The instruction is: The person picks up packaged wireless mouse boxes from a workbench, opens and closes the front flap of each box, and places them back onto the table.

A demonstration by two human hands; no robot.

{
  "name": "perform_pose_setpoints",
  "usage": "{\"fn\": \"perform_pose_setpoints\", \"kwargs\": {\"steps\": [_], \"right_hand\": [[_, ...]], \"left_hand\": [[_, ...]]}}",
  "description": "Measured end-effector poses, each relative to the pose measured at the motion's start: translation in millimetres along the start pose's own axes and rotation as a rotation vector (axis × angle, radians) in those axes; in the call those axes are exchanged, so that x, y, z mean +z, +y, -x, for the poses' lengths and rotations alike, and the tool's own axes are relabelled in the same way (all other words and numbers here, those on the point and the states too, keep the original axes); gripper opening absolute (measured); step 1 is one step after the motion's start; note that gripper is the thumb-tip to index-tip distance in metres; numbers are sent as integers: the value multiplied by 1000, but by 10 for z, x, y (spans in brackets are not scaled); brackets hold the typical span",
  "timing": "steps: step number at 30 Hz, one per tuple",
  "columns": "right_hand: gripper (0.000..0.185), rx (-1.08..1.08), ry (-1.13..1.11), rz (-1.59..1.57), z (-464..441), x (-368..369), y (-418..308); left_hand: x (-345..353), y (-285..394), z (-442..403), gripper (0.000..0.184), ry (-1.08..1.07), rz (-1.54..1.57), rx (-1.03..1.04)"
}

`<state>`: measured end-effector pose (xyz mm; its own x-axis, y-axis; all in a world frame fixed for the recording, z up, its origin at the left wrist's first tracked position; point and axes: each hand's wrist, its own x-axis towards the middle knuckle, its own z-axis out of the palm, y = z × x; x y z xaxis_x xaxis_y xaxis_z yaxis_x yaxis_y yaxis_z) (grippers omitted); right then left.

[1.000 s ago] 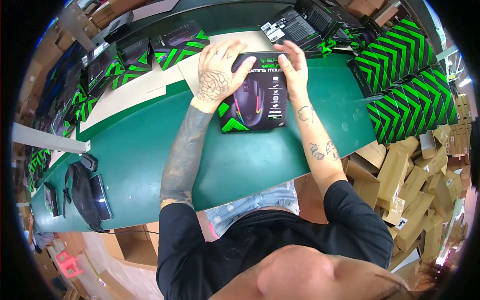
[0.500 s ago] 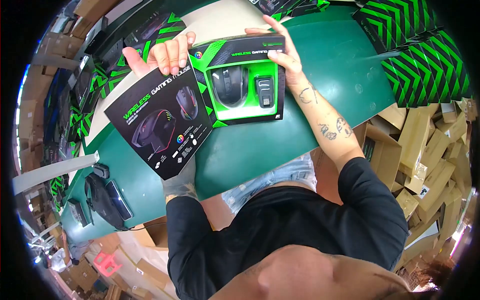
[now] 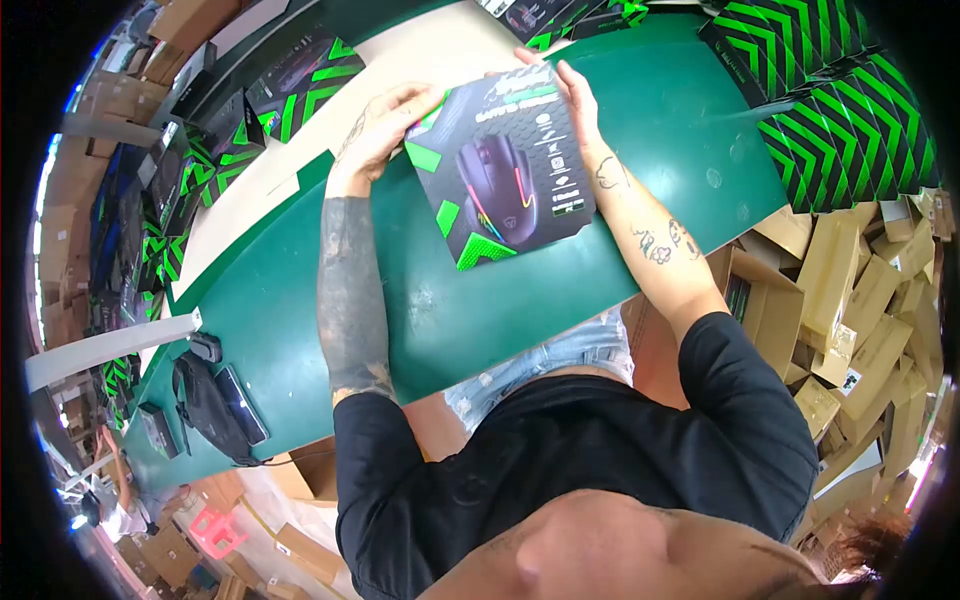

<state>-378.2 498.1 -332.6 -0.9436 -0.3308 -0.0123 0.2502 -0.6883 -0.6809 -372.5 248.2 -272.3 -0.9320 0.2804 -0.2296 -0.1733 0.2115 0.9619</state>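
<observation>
A black and green gaming mouse box (image 3: 510, 170) is held up over the green table, its front cover lying nearly closed over the box and slightly tilted. My left hand (image 3: 388, 125) pinches the cover's upper left corner between thumb and fingers. Along the upper right side, my right hand (image 3: 570, 100) grips the box, with some of its fingers hidden behind it. The mouse inside is covered by the printed front.
Patterned boxes (image 3: 850, 135) are stacked at the right. More boxes (image 3: 300, 85) stand along the table's far left edge. A black pouch (image 3: 210, 405) and a phone (image 3: 243, 403) lie at the left. Cardboard boxes (image 3: 840, 290) are piled beyond the right edge.
Half a second ago the cover was swung open to the left, showing a mouse and a small dongle. My left hand has since brought it back over the box.
</observation>
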Motion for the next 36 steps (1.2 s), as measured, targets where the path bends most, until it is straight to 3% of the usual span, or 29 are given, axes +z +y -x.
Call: {"fn": "perform_pose_setpoints", "kwargs": {"steps": [2, 3, 5, 7, 9, 10, 14, 17, 18, 19, 21, 22, 23, 25, 26, 27, 29, 30, 31, 33, 34, 36], "right_hand": [[76, -18, 112, 13, -19, 137, -48], [70, -17, 97, 1, -150, -110, 1], [64, -117, 290, 249, -125, -28, -26], [64, -180, 398, 334, -151, -105, -29], [64, -194, 513, 412, -236, -109, -78], [78, -204, 517, 439, -334, -171, -114], [100, -244, 727, 708, -777, -246, -301], [92, -237, 1020, 1049, -1127, -409, -386], [89, -271, 1023, 1083, -1113, -379, -370], [86, -251, 921, 1044, -944, -128, -418], [85, -410, 843, 1028, -705, 164, -376], [78, -509, 780, 1104, -663, 139, -297], [68, -755, 633, 1142, -535, 291, -234], [57, -1140, 398, 1635, -202, 578, -155], [52, -1276, 154, 1676, -95, 593, -78], [48, -1405, -97, 1698, 23, 613, -5], [38, -1175, -374, 1570, 378, 748, 111], [37, -1100, -405, 1542, 499, 761, 121], [43, -1090, -354, 1539, 546, 680, 74], [57, -1056, 85, 1496, 359, 452, 110], [69, -783, 226, 1252, 288, 450, 80], [77, -376, 11, 844, 193, 284, 94]], "left_hand": [[-147, -47, -23, 32, 212, -40, 129], [-262, -50, -23, 31, 321, -56, 195], [-627, -31, 3, 27, 595, 287, 319], [-893, 126, 168, 26, 659, 613, 364], [-997, 0, 102, 32, 1291, 474, 560], [-988, 34, 162, 37, 1367, 453, 633], [-912, 30, 167, 26, 1225, 362, 744], [-721, 46, 118, 22, 1043, 306, 711], [-668, 39, 117, 22, 902, 314, 654], [-605, 52, 112, 22, 760, 323, 600], [-392, 114, 103, 32, 650, 201, 413], [-309, 121, 103, 56, 561, 174, 307], [-201, 139, 105, 66, 502, 254, 278], [-40, 172, 120, 86, 378, 405, 212], [-58, 176, 108, 99, 265, 532, 219], [-95, 92, -35, 98, 390, 641, 312], [-186, 127, 22, 100, 493, 630, 270], [-223, 132, 74, 100, 478, 651, 314], [-252, 115, 87, 96, 506, 513, 331], [-286, 111, 171, 95, 388, 510, 370], [-281, 104, 216, 94, 306, 563, 391], [-174, 130, 241, 89, 272, 457, 457]]}}
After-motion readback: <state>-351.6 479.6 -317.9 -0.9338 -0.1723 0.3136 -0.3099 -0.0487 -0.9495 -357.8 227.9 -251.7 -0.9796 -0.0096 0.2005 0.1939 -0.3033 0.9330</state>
